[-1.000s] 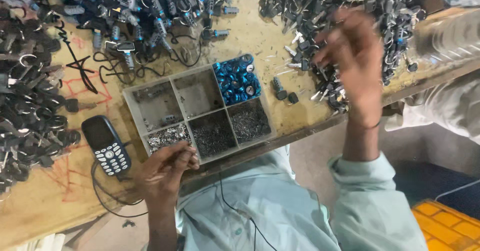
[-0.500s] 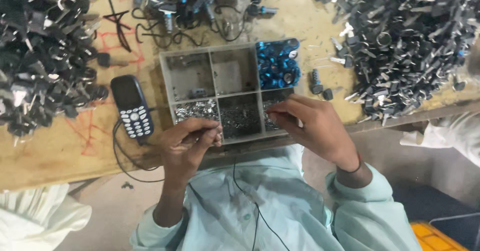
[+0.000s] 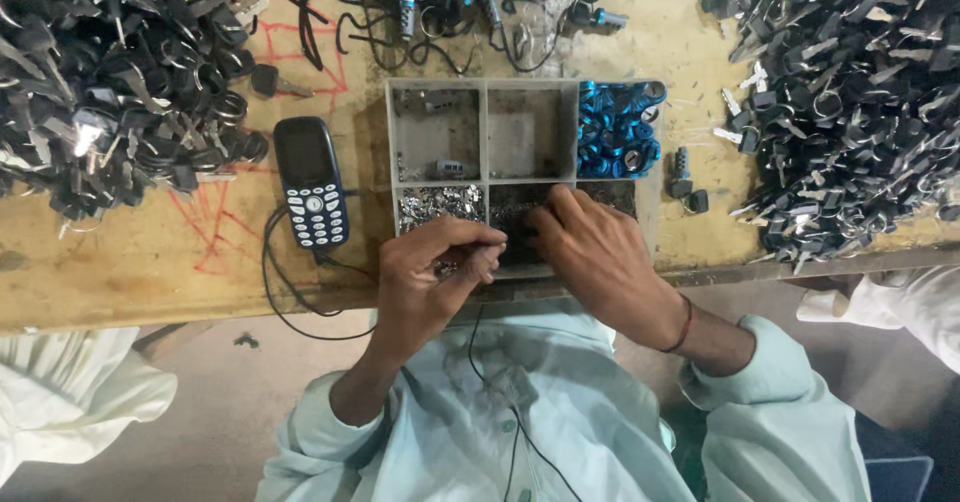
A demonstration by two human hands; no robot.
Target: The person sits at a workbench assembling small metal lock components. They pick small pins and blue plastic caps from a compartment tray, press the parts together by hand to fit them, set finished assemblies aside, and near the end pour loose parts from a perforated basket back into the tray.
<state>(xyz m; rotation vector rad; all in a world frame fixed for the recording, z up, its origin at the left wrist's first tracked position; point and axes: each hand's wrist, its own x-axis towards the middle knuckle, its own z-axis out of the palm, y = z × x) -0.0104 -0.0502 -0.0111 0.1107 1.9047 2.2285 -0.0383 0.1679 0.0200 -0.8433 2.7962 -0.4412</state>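
A grey divided tray (image 3: 482, 85) lies on the wooden bench. Its upper right compartment holds blue rings (image 3: 615, 127), its lower left one silvery bits (image 3: 440, 203), and its lower middle one dark small parts (image 3: 513, 208). My left hand (image 3: 430, 274) hovers at the tray's near edge with its fingertips pinched on a small metal part. My right hand (image 3: 600, 262) lies over the lower middle and right compartments, fingertips down among the dark parts. Whether it holds any of them is hidden.
A dark keypad phone (image 3: 310, 182) with a black cable lies left of the tray. Heaps of black-headed keys (image 3: 110, 82) fill the left, a similar heap (image 3: 850, 92) the right, and lock cylinders (image 3: 480, 2) the back. Another person's white sleeve (image 3: 900, 302) is at the right.
My right hand came down from the key heap on the right and now rests in the tray. My left hand stayed pinched at the tray's near edge. The view shifted.
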